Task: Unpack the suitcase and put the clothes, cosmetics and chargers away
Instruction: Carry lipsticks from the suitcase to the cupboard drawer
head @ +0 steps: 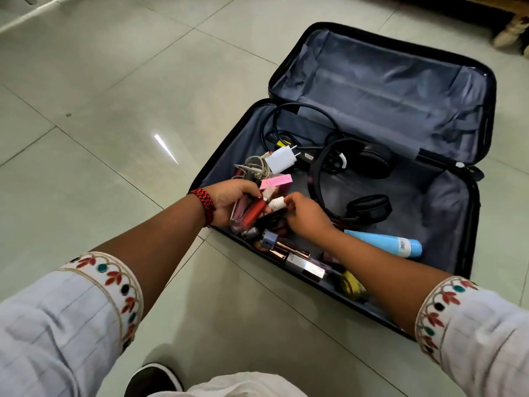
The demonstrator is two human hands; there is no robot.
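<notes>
A black suitcase (446, 270) lies open on the floor, its far half holding nothing. My left hand (229, 200) grips a bunch of lip gloss tubes (252, 214) over the near half's left corner. My right hand (305, 214) pinches a small white bottle (277, 204) beside that bunch. Loose cosmetics (289, 255) lie below my hands, with a pink box (277, 181) behind them and a blue tube (383, 242) to the right. A white charger plug (282, 159), tangled cables (256, 167) and black headphones (369, 207) lie further in.
Pale green floor tiles (114, 96) surround the suitcase. A wooden furniture leg (512, 32) stands at the top right. A white rod (31, 12) crosses the top left corner. My dark shoe (154, 379) shows at the bottom edge.
</notes>
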